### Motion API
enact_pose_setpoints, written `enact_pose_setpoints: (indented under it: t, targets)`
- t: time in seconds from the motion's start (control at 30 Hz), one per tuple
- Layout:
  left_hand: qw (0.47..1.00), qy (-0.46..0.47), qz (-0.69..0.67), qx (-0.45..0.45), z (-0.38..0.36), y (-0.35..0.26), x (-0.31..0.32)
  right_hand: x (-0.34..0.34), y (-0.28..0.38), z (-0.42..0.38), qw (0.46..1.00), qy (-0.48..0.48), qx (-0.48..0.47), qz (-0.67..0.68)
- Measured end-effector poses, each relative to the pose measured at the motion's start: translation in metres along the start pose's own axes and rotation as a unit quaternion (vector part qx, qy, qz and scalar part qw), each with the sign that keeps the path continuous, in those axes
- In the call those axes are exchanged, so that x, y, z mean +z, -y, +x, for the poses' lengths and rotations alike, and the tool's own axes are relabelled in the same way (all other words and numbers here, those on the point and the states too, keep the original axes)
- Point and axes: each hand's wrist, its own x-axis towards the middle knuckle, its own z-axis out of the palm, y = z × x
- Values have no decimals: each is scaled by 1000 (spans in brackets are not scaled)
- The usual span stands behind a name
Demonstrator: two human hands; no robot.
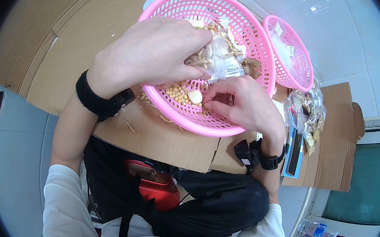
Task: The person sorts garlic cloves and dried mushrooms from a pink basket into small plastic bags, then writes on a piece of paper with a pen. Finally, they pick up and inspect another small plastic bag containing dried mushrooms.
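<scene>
A large pink perforated plastic basket point(267, 48) sits on the cardboard surface. My left hand point(155, 52) reaches over its left side, fingers closed on a clear plastic bag point(219, 57) of pale, stringy dried pieces. Low in the basket lie many round yellow beans point(177, 92), with a smooth cream-white piece point(195, 97) among them. Just right of that piece, my right hand point(247, 101) dips in with thumb and fingertips pinched together. What they hold, if anything, is too small to name. A brown dried piece point(251, 67) rests behind my right hand.
A smaller pink basket point(294, 55) with clear packaging stands at the back right by the tiled wall. Plastic bags of dried goods point(309, 110) lie on the right. Thin scraps point(129, 125) are scattered on the cardboard point(168, 148) near its front edge.
</scene>
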Motion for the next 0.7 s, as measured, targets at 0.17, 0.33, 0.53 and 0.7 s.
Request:
enact_pose_setpoints:
  t: [0.17, 0.33, 0.53, 0.7]
  targets:
    - [1000, -11, -2, 3, 0, 0, 1, -4, 7, 0, 1000, 9, 26, -4]
    - [1000, -4, -1, -3, 0, -1, 0, -2, 9, -1, 1000, -18, 18, 15]
    - [1000, -11, -1, 0, 0, -1, 1, -3, 7, -1, 1000, -10, 17, 3]
    - [1000, -10, -1, 2, 0, -1, 1, -3, 4, -1, 1000, 17, 26, -5]
